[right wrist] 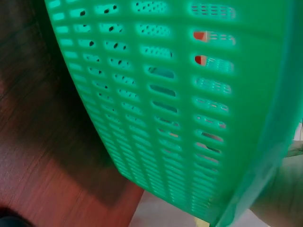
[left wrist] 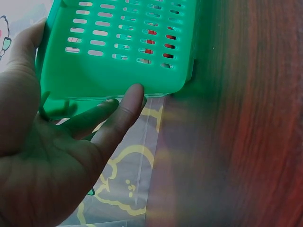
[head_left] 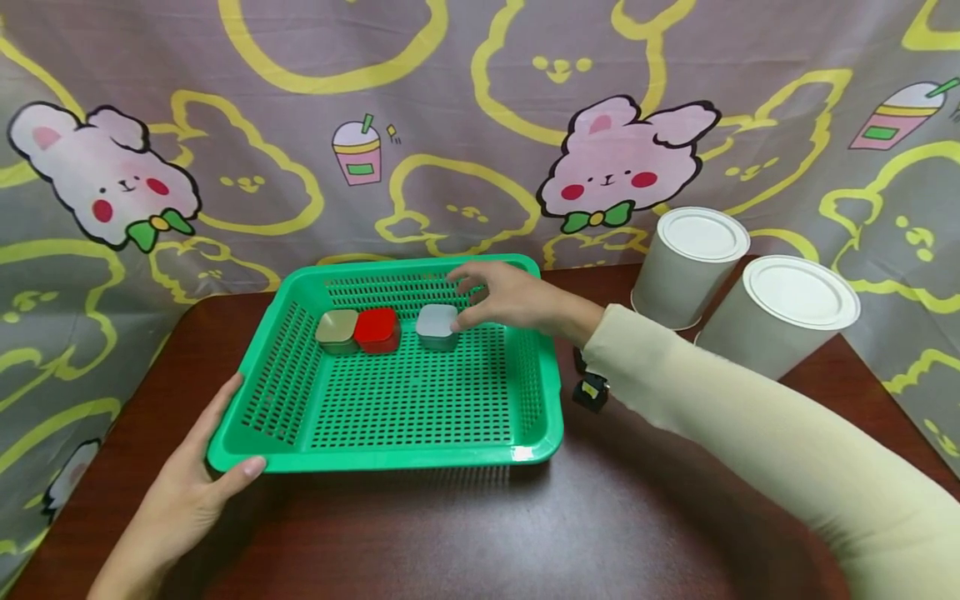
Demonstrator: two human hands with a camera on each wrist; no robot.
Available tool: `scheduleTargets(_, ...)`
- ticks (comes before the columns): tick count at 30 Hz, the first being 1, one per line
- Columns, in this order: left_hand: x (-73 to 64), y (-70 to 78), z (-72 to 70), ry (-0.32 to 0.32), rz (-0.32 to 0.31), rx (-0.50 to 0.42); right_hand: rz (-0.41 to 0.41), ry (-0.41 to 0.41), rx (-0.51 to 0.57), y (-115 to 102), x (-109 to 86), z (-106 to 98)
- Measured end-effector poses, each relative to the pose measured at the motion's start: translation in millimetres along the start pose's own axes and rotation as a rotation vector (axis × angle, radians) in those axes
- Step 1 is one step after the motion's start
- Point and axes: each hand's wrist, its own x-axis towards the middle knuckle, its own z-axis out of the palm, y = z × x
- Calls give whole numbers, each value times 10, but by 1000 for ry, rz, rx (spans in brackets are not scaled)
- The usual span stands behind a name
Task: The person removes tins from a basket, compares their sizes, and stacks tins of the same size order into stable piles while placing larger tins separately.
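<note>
A green perforated basket (head_left: 420, 458) stands on the table. My left hand (head_left: 176, 483) holds its near left corner, the thumb on the front rim and the fingers along the outside wall. Inside, a beige-lidded small box (head_left: 337, 327) touches a red-lidded small box (head_left: 378, 327). To their right sits a grey-lidded small box (head_left: 437, 323). My right hand (head_left: 510, 293) reaches over the right rim, its thumb at this box's right edge and its other fingers spread apart behind. The right wrist view shows mainly the basket's outer wall (right wrist: 184, 118), with only a sliver of the hand.
Two white lidded cans (head_left: 690, 267) stand at the back right of the brown table (head_left: 480, 533). A small black object (head_left: 591, 392) lies beside the basket's right side, partly behind my sleeve. A patterned cloth (head_left: 465, 125) hangs behind the table.
</note>
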Motion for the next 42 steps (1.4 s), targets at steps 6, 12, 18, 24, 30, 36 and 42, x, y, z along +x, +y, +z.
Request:
scheduleTargets(6, -13, 14, 7, -3, -11, 0, 9, -29, -6, 24, 101, 49)
scheduleTargets(12, -26, 44, 11, -1, -8, -2, 19, -52, -24, 64, 208, 104)
scheduleTargets(18, -24, 44, 25, 6, -5, -6, 42, -46, -41, 93, 255, 153)
scheduleTargets(24, -20, 37, 30, 7, 5, -4, 40, -56, -56, 109, 305, 174)
scheduleTargets(30, -24, 12, 38, 10, 3, -8, 25, -90, -65, 140, 344, 206)
scheduleTargets(36, -34, -1, 48, 15, 5, -11, 21, -90, -113, 135, 341, 228)
scheduleTargets(42, -28, 4, 45, 18, 13, -15, 6, -105, -145, 125, 336, 229)
